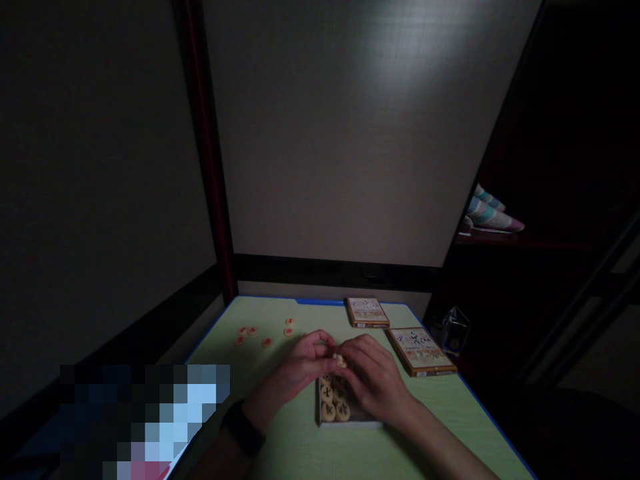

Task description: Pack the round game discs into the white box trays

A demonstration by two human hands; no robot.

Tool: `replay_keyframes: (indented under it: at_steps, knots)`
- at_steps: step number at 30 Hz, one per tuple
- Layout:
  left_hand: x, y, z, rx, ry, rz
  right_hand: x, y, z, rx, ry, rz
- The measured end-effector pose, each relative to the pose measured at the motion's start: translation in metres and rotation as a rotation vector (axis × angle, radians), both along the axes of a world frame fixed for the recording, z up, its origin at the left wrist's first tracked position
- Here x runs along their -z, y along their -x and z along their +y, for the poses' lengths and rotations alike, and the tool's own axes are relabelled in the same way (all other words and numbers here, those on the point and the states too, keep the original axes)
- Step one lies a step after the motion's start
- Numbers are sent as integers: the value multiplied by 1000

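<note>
My left hand [307, 360], with a dark band on its wrist, and my right hand [373, 377] meet over an open box [319, 408]. Pinched between the fingertips of both are some small pale Chinese chess pieces [340, 361]; how many cannot be made out. In the box's left part lie several round wooden Chinese chess pieces [328, 411] with dark characters. My right hand covers much of the box's right side. Left of my hands, several red-marked Chinese chess pieces [267, 342] are scattered on the green table [280, 440].
Two flat game boxes with printed lids stand at the table's right side, one at the back [367, 312] and one nearer [421, 351]. Beyond the table rises a grey panel [335, 147]. Striped cloth [487, 210] lies on a dark shelf to the right.
</note>
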State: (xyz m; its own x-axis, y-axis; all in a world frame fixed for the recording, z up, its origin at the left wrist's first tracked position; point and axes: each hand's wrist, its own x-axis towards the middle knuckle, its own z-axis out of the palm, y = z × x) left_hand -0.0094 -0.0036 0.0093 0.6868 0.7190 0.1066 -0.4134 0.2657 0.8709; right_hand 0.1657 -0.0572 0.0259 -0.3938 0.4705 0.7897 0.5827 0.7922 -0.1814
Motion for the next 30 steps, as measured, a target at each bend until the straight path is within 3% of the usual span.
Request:
replay_keyframes:
  at_steps: [4, 7, 10, 14, 19, 30]
  knots:
    - [-1, 0, 2, -41, 27, 14, -6, -7, 3, -14, 67, 79]
    - [1, 1, 7, -160, 45, 15, -17, -20, 4, 66, 197, 92]
    - [4, 2, 11, -266, 36, 21, -27, -32, 2, 162, 431, -131]
    - [5, 3, 12, -307, 30, 33, -26, -30, -2, 206, 701, -471]
    - [1, 2, 9, -319, 34, 37, -19, -18, -3, 309, 726, -629]
    - [0, 0, 8, -311, 46, 40, -15, -20, 1, 331, 674, -615]
